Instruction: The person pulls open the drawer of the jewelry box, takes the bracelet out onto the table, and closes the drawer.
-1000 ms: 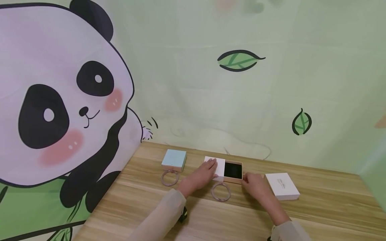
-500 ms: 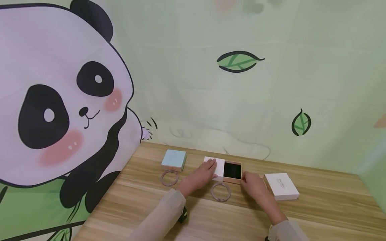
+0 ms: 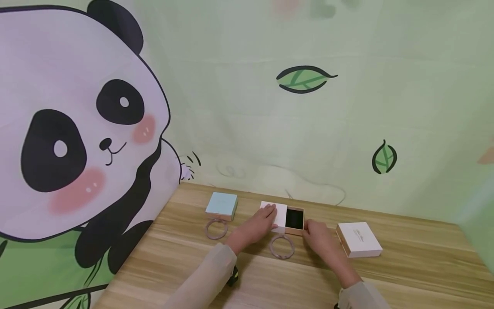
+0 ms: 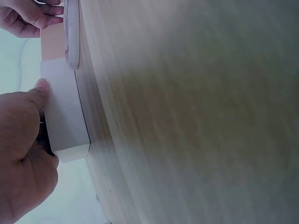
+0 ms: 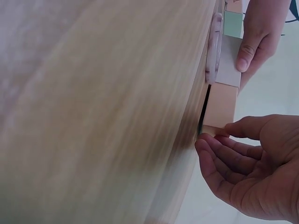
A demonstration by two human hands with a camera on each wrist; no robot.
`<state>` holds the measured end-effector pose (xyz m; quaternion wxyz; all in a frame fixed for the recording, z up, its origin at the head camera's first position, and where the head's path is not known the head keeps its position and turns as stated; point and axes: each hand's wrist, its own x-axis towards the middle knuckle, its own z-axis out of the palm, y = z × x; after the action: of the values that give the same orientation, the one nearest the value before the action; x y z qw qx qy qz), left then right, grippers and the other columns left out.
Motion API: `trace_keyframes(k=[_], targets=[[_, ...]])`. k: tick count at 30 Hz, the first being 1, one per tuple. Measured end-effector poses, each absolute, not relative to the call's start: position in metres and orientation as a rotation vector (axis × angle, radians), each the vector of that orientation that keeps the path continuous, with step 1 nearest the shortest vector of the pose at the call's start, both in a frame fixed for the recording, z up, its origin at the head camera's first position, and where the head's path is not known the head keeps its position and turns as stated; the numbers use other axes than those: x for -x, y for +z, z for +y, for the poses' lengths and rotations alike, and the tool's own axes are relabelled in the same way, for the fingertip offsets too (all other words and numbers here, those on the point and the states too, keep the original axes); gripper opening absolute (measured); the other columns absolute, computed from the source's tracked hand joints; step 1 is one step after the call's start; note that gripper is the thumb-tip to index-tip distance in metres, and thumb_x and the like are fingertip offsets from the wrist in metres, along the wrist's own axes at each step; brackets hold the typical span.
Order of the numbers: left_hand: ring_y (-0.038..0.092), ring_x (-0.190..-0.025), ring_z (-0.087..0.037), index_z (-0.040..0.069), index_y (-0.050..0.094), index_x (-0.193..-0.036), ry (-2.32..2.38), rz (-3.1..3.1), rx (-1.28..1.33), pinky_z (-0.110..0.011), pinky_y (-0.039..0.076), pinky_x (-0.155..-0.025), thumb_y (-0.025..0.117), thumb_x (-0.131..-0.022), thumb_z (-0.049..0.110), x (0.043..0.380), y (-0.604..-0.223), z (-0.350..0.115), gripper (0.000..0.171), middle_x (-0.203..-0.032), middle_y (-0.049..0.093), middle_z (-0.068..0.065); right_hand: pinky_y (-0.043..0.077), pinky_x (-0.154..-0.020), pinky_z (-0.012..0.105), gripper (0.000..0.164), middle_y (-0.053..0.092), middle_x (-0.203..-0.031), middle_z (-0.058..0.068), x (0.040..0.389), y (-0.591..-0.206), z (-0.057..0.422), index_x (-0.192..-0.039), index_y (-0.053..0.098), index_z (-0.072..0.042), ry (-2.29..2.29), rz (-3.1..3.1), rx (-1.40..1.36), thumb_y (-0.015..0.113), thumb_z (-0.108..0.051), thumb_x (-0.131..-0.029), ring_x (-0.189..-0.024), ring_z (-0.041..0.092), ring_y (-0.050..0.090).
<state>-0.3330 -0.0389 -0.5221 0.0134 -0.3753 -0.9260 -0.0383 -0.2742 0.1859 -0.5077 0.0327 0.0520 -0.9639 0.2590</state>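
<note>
A white box sleeve [image 3: 281, 214] lies on the table with its tan drawer [image 5: 220, 105] partly out on the right, black lining showing. Flat over the sleeve's top rests my left hand [image 3: 256, 225], fingers straight, thumb near the front edge [image 4: 65, 105]. My right hand [image 3: 321, 238] is at the drawer's outer end; the right wrist view shows its thumb and curled fingers [image 5: 222, 165] pinching that end. In front of the box lies a pale purple bangle [image 3: 281, 257], touched by neither hand.
A light blue box [image 3: 221, 204] stands at the left, with another pale bangle [image 3: 216, 238] in front of it. To the right of my right hand sits a white box [image 3: 359, 238] with small print on its lid. A panda-printed backdrop [image 3: 231, 107] rises behind the table.
My right hand has moved left with the drawer's end, and less of the drawer sticks out of the sleeve. The left hand has stayed on the sleeve.
</note>
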Motion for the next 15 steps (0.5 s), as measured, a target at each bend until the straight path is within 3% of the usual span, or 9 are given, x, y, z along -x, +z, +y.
trace_keyframes(k=[15], targets=[[0.034, -0.148, -0.037, -0.008, 0.038, -0.152, -0.143, -2.832, 1.203, -0.045, 0.033, -0.120, 0.046, -0.109, 0.030, 0.3316, -0.5238, -0.0401, 0.058, -0.160, 0.034, -0.024, 0.043, -0.051, 0.031, 0.015, 0.057, -0.066, 0.006, 0.2739, -0.5086, 0.1775, -0.078, 0.060, -0.003, 0.722, -2.935, -0.198, 0.066, -0.004, -0.092, -0.059, 0.018, 0.050]])
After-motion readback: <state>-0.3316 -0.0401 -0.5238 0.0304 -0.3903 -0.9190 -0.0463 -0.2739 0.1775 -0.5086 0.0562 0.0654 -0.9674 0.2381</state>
